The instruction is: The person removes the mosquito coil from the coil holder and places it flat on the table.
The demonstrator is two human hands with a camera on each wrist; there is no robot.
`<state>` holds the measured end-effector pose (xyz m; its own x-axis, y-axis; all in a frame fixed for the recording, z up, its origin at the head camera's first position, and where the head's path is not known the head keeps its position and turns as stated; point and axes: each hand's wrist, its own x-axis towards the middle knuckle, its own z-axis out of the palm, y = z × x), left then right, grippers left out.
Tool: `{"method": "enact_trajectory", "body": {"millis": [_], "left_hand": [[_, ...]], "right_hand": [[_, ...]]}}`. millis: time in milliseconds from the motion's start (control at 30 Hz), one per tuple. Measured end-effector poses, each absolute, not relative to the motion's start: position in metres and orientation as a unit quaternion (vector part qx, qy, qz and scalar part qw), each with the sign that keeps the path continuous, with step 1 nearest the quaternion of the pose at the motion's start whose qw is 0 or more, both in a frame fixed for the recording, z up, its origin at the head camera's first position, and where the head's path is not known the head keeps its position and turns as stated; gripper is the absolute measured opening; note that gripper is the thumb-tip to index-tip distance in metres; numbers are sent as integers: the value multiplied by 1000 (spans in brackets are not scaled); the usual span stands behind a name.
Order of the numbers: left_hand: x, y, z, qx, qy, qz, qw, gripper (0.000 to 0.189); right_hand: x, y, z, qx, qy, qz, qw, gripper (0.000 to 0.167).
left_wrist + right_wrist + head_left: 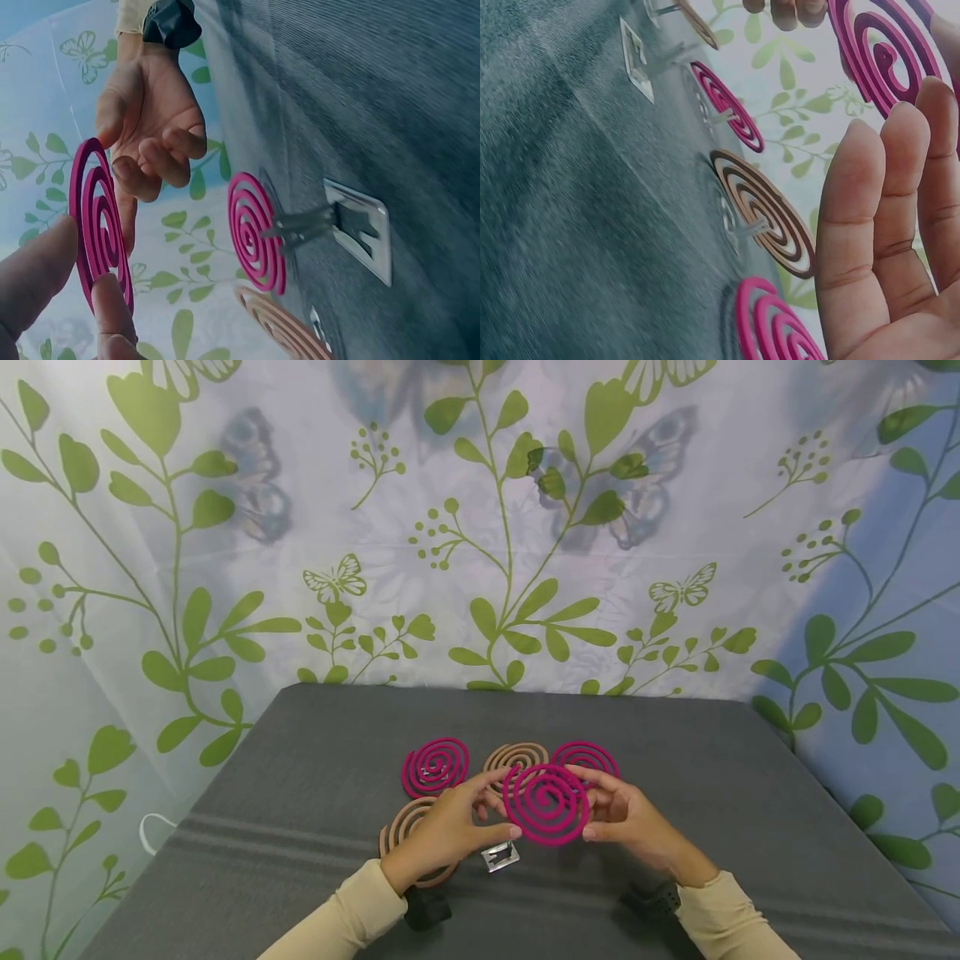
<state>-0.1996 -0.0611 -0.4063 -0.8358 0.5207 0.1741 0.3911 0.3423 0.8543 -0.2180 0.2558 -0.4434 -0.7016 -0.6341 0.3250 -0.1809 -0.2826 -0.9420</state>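
Observation:
A magenta mosquito coil (546,804) is held up between both hands, its flat spiral tilted toward the head camera. On its left edge, my left hand (461,822) pinches it between thumb and fingers. My right hand (633,827) pinches the opposite edge with thumb and index finger; its other fingers are loosely bent in the left wrist view. Below the coil, apart from it, a small metal coil stand (500,857) lies on the table, its prong rising from a rectangular base (379,247). The right wrist view shows the held coil (889,64) only in part.
Behind the hands, a magenta coil (435,768), a tan coil (517,753) and another magenta coil (588,749) sit raised on metal stands. Another tan coil (397,835) is partly hidden by the left arm. The grey table (300,760) meets a leaf-patterned curtain (375,610).

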Motion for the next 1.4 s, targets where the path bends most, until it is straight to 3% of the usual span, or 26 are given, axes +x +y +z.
{"method": "enact_trajectory", "body": {"millis": [567, 1400], "left_hand": [[-203, -18, -401, 284, 788, 540, 74, 93], [-210, 30, -402, 263, 736, 619, 73, 91]], "right_hand": [[-216, 285, -427, -337, 618, -700, 123, 74], [-217, 329, -408, -314, 673, -663, 99, 76]]}}
